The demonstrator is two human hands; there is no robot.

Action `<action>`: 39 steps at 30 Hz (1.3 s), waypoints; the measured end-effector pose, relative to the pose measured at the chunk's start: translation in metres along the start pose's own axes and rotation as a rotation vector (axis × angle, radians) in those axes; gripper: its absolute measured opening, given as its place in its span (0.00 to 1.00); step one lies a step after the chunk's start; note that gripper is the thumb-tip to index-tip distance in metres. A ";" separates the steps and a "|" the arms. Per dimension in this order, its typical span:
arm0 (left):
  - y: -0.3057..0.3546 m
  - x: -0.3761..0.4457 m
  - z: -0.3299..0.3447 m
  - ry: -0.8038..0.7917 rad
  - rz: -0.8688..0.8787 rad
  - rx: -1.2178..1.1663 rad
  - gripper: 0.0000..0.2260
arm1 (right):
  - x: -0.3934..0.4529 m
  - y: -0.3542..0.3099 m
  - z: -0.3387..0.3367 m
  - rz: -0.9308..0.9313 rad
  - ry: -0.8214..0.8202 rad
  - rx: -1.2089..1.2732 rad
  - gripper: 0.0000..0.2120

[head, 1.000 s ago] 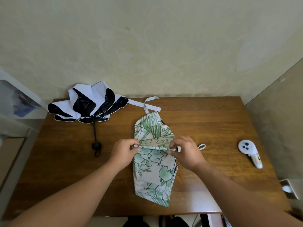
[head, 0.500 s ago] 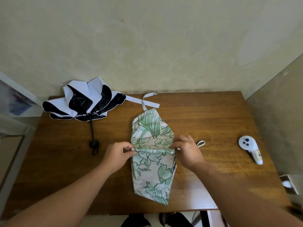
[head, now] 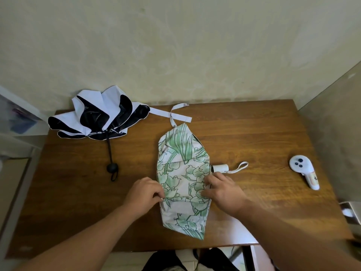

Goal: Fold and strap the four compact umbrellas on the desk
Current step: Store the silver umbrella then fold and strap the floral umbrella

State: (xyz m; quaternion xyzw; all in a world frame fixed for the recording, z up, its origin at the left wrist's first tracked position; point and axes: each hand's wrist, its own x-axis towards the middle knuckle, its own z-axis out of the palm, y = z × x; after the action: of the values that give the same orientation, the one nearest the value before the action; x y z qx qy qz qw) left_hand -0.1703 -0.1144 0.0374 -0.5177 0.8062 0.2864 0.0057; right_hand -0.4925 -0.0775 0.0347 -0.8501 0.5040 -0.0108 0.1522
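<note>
A green floral umbrella (head: 182, 173) lies flattened in the middle of the wooden desk (head: 254, 133). Its white handle (head: 220, 168) with a wrist loop pokes out on the right, and its closing strap (head: 176, 112) trails off the far tip. My left hand (head: 145, 194) pinches the canopy's left edge. My right hand (head: 224, 190) presses and grips the right edge just below the handle. A white-and-black umbrella (head: 99, 116) sits loosely collapsed at the back left, its black shaft and knob (head: 112, 167) pointing toward me.
A white handheld controller (head: 303, 171) lies near the desk's right side. A wall runs behind the desk and a panel stands at the right. White shelving (head: 15, 118) stands to the left. Dark items lie on the floor below the front edge.
Both hands slid toward me along the floral canopy's edges, from its middle to its lower part. The white handle, earlier hidden by my right hand, now shows.
</note>
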 end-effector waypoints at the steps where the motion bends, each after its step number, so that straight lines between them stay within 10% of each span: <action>1: -0.001 0.000 0.003 -0.012 -0.002 0.021 0.06 | -0.003 0.000 0.003 -0.003 -0.005 -0.027 0.07; 19: 0.028 0.002 0.028 -0.063 0.160 0.379 0.12 | -0.011 -0.027 0.039 0.090 -0.163 -0.203 0.09; 28: 0.023 -0.005 0.057 -0.304 0.213 0.179 0.17 | 0.000 -0.029 0.031 0.153 -0.453 -0.072 0.27; 33: 0.021 0.006 0.035 -0.408 0.114 -0.023 0.14 | 0.038 -0.025 -0.007 0.272 -0.463 0.198 0.16; 39: 0.008 0.057 -0.026 0.192 -0.338 -0.308 0.09 | 0.064 -0.009 -0.024 0.258 -0.061 0.261 0.18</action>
State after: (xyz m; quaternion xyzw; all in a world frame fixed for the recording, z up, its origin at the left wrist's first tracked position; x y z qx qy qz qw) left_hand -0.1961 -0.1719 0.0449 -0.6650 0.6517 0.3503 -0.1018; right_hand -0.4574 -0.1347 0.0508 -0.7513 0.5984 -0.0308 0.2766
